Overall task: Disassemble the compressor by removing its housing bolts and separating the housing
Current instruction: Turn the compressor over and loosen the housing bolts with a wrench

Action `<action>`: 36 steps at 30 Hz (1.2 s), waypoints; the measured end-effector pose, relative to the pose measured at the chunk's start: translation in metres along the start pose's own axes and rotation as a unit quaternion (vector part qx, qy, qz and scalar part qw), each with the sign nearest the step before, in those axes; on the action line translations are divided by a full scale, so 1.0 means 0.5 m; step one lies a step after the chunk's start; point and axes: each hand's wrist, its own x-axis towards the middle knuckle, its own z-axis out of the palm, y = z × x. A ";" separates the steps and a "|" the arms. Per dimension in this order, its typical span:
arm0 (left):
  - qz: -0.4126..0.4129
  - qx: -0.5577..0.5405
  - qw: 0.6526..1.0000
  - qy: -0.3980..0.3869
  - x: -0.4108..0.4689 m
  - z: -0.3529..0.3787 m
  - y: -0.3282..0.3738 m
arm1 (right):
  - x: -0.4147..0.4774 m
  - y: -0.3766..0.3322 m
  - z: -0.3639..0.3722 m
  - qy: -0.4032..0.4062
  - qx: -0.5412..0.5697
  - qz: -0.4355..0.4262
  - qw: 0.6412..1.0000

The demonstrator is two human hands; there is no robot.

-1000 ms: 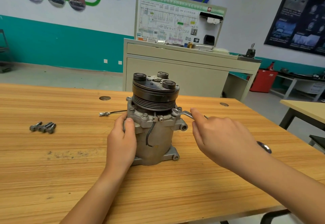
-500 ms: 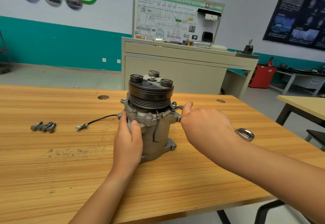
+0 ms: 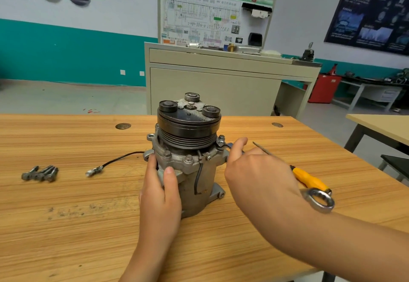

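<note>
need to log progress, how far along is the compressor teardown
Done: several loose bolts lie off to the left. In hand: the left hand grips the compressor, and the right hand holds a wrench on a flange bolt. Left: at least two front bolts are still in, and the housing is not yet separated.

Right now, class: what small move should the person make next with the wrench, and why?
Probably swing the wrench a short stroke to loosen the bolt it sits on. The right hand holds it there, the left hand grips the compressor steady, and other bolts sit in the flange while removed bolts lie on the table.
</note>
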 end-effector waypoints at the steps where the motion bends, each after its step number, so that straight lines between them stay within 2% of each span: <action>1: -0.003 -0.007 1.000 0.003 0.000 0.000 0.000 | 0.001 -0.005 -0.004 -0.009 0.000 -0.004 1.000; 4: -0.014 -0.021 1.000 0.000 0.000 -0.001 0.000 | 0.004 0.015 -0.009 -0.007 0.007 -0.024 1.000; 11: -0.027 -0.024 0.999 0.003 -0.003 -0.002 -0.015 | 0.023 0.098 0.029 0.018 -0.069 -0.094 0.993; 14: -0.034 -0.028 0.999 0.006 -0.004 -0.001 -0.014 | 0.059 0.125 0.042 0.054 -0.065 -0.109 0.990; 17: -0.032 -0.037 0.999 0.008 -0.004 0.001 -0.013 | 0.097 0.148 0.069 0.144 -0.040 -0.150 0.977; 18: -0.029 -0.038 0.999 0.009 -0.004 0.001 -0.013 | 0.108 0.156 0.085 0.188 -0.019 -0.165 0.968; 20: -0.026 -0.039 0.999 0.011 -0.004 0.001 -0.014 | 0.133 0.163 0.126 0.314 0.072 -0.190 0.927; 23: -0.020 -0.033 0.999 0.009 -0.002 0.000 -0.014 | 0.176 0.144 0.153 0.415 0.132 -0.203 0.877; 25: -0.019 -0.022 1.000 0.001 0.002 -0.003 -0.017 | 0.197 0.129 0.160 0.434 0.164 -0.206 0.862; 27: -0.018 -0.001 1.000 -0.011 0.006 -0.009 -0.019 | 0.201 0.117 0.160 0.423 0.193 -0.192 0.864; 29: -0.012 0.016 1.000 -0.021 0.008 -0.013 -0.018 | 0.186 0.111 0.155 0.412 0.287 -0.125 0.856; 32: -0.009 0.021 0.999 -0.029 0.009 -0.015 -0.017 | 0.132 0.121 0.126 0.360 0.498 0.011 0.789; 33: -0.008 0.018 0.999 -0.030 0.009 -0.015 -0.017 | 0.109 0.124 0.115 0.345 0.496 0.021 0.797; 34: -0.008 0.015 0.999 -0.031 0.010 -0.015 -0.017 | 0.085 0.127 0.103 0.324 0.446 0.015 0.834; 36: -0.008 0.011 0.999 -0.029 0.008 -0.012 -0.017 | 0.038 0.131 0.092 0.247 0.277 -0.015 0.929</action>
